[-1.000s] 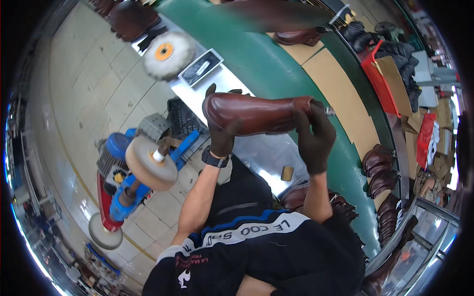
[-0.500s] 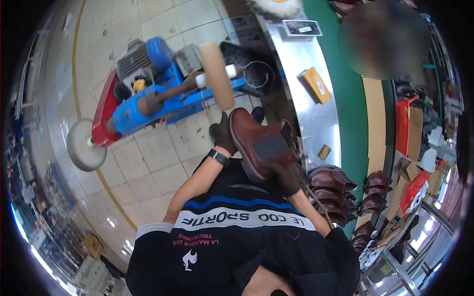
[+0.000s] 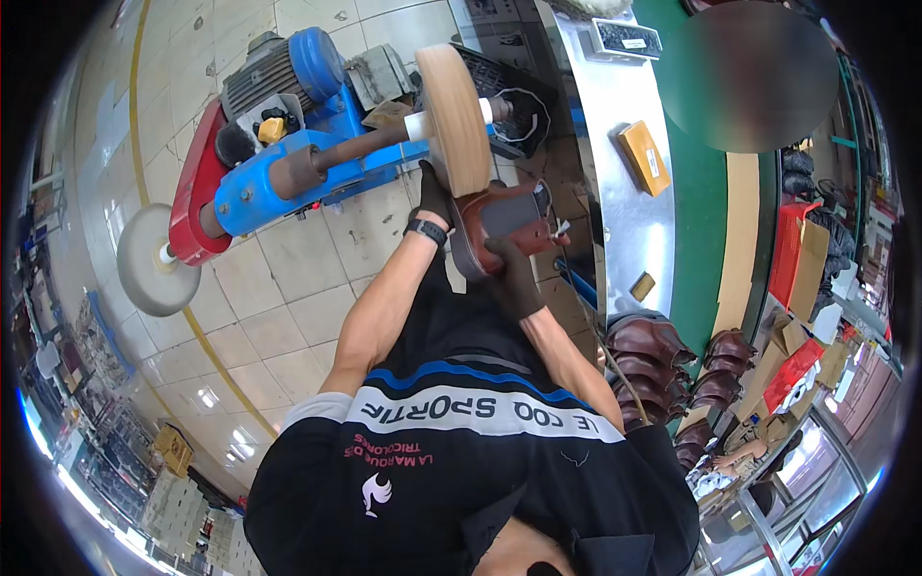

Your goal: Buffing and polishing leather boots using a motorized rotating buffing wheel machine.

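Observation:
A reddish-brown ankle boot (image 3: pixel 473 257) with a dark elastic side panel is held between my two dark-gloved hands. My left hand (image 3: pixel 437 195) grips it by the toe and sole side, its fingers partly behind the boot. Around the heel and lower shaft, my right hand (image 3: pixel 515 280) is closed. The boot's upper meets the lower edge of a pale tan buffing wheel (image 3: pixel 453 120), which covers part of the toe. That wheel sits on the shaft of a blue and red polishing machine (image 3: pixel 259 197).
A white wheel (image 3: pixel 154 259) is at the machine's left end. To the right runs a metal-topped bench (image 3: pixel 629 226) with a yellow-brown box (image 3: pixel 643 158) and a small tan block (image 3: pixel 642 285). Stacked brown leather boots (image 3: pixel 648 360) stand nearby. Another person is at upper right, blurred.
Both hands have carried the boot forward, away from my body, up against the buffing wheel. Before, the boot was just below the wheel. My right hand's grip shows more plainly now.

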Tool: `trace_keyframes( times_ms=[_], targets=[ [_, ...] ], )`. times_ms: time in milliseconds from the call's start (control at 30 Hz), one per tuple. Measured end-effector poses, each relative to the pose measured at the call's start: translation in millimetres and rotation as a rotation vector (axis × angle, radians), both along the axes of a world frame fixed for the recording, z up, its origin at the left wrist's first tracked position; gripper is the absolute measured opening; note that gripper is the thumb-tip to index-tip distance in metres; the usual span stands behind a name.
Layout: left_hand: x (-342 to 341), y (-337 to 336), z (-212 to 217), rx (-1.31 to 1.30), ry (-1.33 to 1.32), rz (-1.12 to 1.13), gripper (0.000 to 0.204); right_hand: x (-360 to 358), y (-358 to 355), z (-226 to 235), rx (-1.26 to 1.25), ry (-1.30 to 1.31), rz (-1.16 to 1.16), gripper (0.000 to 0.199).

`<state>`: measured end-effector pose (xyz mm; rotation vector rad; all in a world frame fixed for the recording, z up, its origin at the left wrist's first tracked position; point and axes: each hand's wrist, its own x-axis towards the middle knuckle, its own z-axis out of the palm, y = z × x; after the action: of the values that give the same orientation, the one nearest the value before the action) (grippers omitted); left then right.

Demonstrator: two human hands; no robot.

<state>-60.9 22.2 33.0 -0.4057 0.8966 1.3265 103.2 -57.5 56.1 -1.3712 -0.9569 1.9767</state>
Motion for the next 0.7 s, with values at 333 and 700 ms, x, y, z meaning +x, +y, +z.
trace_keyframes(
  times_ms=[333,700],
  targets=[
    [2,-51,7,0.123,-0.177,-0.079,0.080,32,-22,79,-0.139,-0.296,0.362,0.028],
    [6,-69,-38,0.219,-0.422,-0.033,0.069,33,-5,76,0.545,-0.389,0.498,0.072]
  ],
)
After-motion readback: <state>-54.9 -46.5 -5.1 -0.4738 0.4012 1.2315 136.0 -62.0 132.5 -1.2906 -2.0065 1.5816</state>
